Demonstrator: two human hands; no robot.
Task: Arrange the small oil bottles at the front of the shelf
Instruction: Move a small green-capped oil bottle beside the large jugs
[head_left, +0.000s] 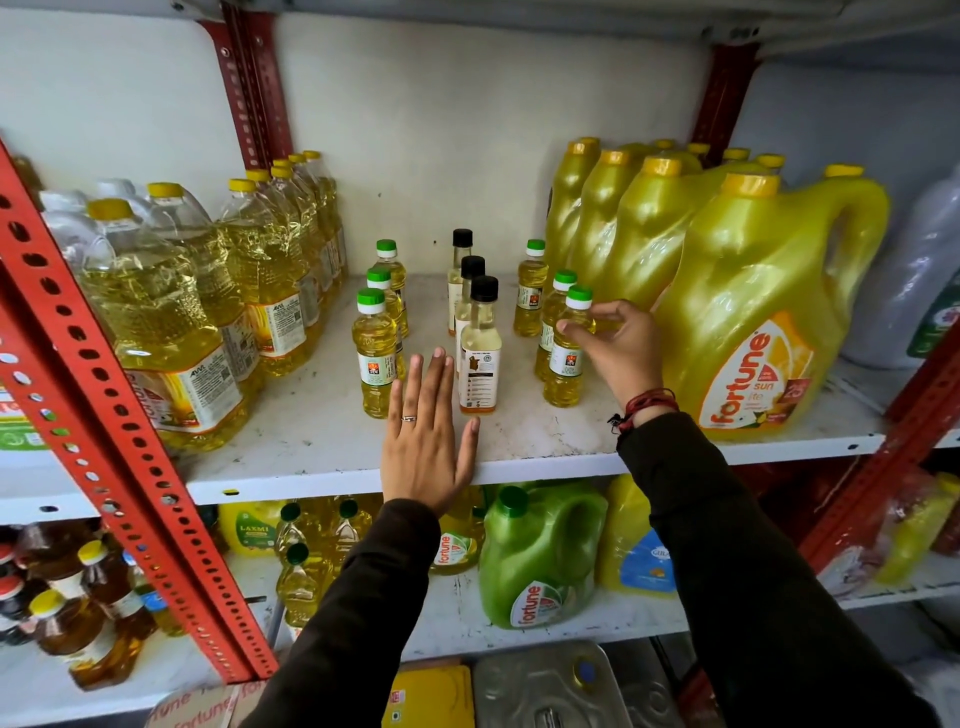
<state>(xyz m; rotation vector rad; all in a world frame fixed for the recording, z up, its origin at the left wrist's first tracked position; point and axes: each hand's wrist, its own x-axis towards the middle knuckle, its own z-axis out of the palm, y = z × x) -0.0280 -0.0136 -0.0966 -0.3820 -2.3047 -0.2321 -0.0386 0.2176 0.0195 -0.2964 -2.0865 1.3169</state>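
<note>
1. Head view is showing me the white shelf (519, 457) first, with big yellow jugs (748, 322) crowding its right side and clear large bottles (171, 332) filling the left.
2. Sitting between them are the small oil bottles (375, 353), standing upright in three short files running front to back: green-capped left, black-capped middle, green-capped right.
3. I am resting my left hand (423, 447) flat and empty on the shelf lip, fingers spread, just beside the front black-capped bottle (479, 353).
4. My right hand (618, 343) is closing its fingers (571, 328) around the shoulder of the front right bottle (566, 358), which is touching the bottle behind it.
5. Doing this well, I judge, is meaning a low grip, sliding it forward upright, and keeping clear of the jug at my knuckles.
</note>
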